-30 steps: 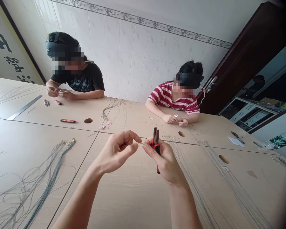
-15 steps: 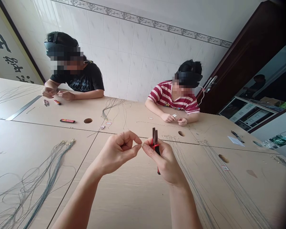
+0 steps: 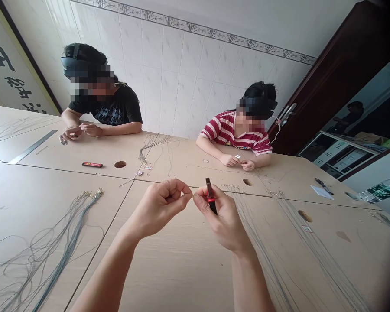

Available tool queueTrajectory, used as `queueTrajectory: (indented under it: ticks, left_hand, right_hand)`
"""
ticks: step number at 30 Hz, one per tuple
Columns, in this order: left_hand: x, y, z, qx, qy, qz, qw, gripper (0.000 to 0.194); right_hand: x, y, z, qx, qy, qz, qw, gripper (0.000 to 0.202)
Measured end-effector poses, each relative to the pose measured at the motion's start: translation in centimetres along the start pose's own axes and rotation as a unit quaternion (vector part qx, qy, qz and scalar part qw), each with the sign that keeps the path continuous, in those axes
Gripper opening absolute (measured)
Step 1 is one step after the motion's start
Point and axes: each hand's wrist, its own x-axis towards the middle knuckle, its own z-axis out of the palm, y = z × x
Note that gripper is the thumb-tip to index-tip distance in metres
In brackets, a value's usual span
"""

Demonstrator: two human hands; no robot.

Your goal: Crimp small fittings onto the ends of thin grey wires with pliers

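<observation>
My left hand [image 3: 162, 208] is closed in a pinch, thumb against forefinger, at the middle of the view. Between its fingertips and those of my right hand [image 3: 222, 216] sits a tiny gold-coloured piece [image 3: 193, 196], too small to make out well. My right hand is wrapped round pliers [image 3: 209, 193] with red and black handles, their dark jaws pointing up. Its thumb and forefinger meet the small piece. To the left lies a bundle of grey-green cords [image 3: 72, 242] with gold-coloured ends. More thin cords [image 3: 263, 247] stretch across the table right of my right hand.
Two people sit across the table [image 3: 169, 277], hands on it. A metal ruler [image 3: 34, 146], a red and black box-like item [image 3: 92, 164], a pen [image 3: 324, 186] and a plastic bottle [image 3: 383, 190] lie around. Round holes [image 3: 120, 164] pierce the tabletop.
The pliers have turned in my right hand, so their jaws look narrower and the handles show less. The person at the left has moved a hand over the small red item there.
</observation>
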Motion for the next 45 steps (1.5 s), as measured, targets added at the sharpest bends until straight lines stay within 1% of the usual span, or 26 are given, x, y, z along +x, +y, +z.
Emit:
queueTrajectory:
  ticks: [4,14,19,23,27,30,34,36,37,38,39,40,42,43,44,45]
  left_hand:
    - [0.2,0.1,0.0,0.0,0.003,0.0,1.0,0.017]
    - [0.1,0.1,0.1,0.009,0.006,0.01,1.0,0.016]
    - [0.1,0.4,0.1,0.012,0.011,0.019,1.0,0.014]
    - [0.1,0.6,-0.3,-0.01,0.022,0.034,0.999,0.016]
    - [0.1,0.6,-0.8,-0.031,0.026,0.015,0.999,0.016]
    - [0.1,0.5,-0.9,-0.044,0.041,0.009,0.998,0.015]
    - [0.3,0.6,-1.1,-0.072,0.097,0.039,0.992,0.015]
    - [0.2,0.6,-1.7,-0.131,0.122,0.062,0.982,0.013]
    - [0.0,0.7,-2.2,-0.175,0.119,0.072,0.975,0.01]
    - [-0.2,0.7,-2.9,-0.223,0.105,0.082,0.966,0.009]
    - [-0.5,0.7,-3.6,-0.265,0.076,0.09,0.957,0.014]
    - [-0.8,0.6,-4.4,-0.291,0.041,0.095,0.951,0.024]
    - [-1.3,0.3,-6.1,-0.29,-0.017,0.09,0.953,0.036]
    - [-1.5,0.1,-6.8,-0.271,-0.024,0.072,0.959,0.038]
    - [-1.6,-0.1,-7.6,-0.253,-0.012,0.053,0.966,0.039]
    - [-1.6,-0.4,-8.2,-0.243,0.02,0.033,0.969,0.039]
  right_hand:
    - [-0.1,0.1,0.0,-0.029,0.021,-0.006,0.999,0.018]
    - [-0.1,0.1,0.2,-0.076,0.032,-0.028,0.996,0.023]
    - [-0.1,0.2,0.2,-0.057,0.036,-0.036,0.997,0.022]
    - [-0.1,0.2,0.1,-0.046,0.045,-0.043,0.997,0.021]
    - [-0.2,0.2,0.0,-0.052,0.044,-0.041,0.997,0.023]
    - [-0.2,0.2,-0.1,-0.055,0.045,-0.046,0.996,0.023]
    - [-0.1,0.2,-0.2,-0.046,0.054,-0.042,0.997,0.023]
    - [0.0,0.3,-0.3,-0.038,0.064,-0.039,0.996,0.023]
    - [0.2,0.4,-0.4,-0.034,0.067,-0.037,0.996,0.023]
    - [0.3,0.6,-0.5,-0.03,0.07,-0.035,0.996,0.023]
    - [0.5,0.8,-0.7,-0.028,0.074,-0.032,0.996,0.022]
    - [0.6,1.1,-0.9,-0.03,0.083,-0.029,0.996,0.022]
    - [0.9,1.9,-1.7,-0.038,0.113,-0.023,0.993,0.021]
    - [1.0,2.4,-2.2,-0.043,0.136,-0.018,0.99,0.022]
    - [1.2,2.9,-2.7,-0.046,0.161,-0.012,0.986,0.022]
    - [1.3,3.4,-3.4,-0.046,0.188,-0.006,0.981,0.023]
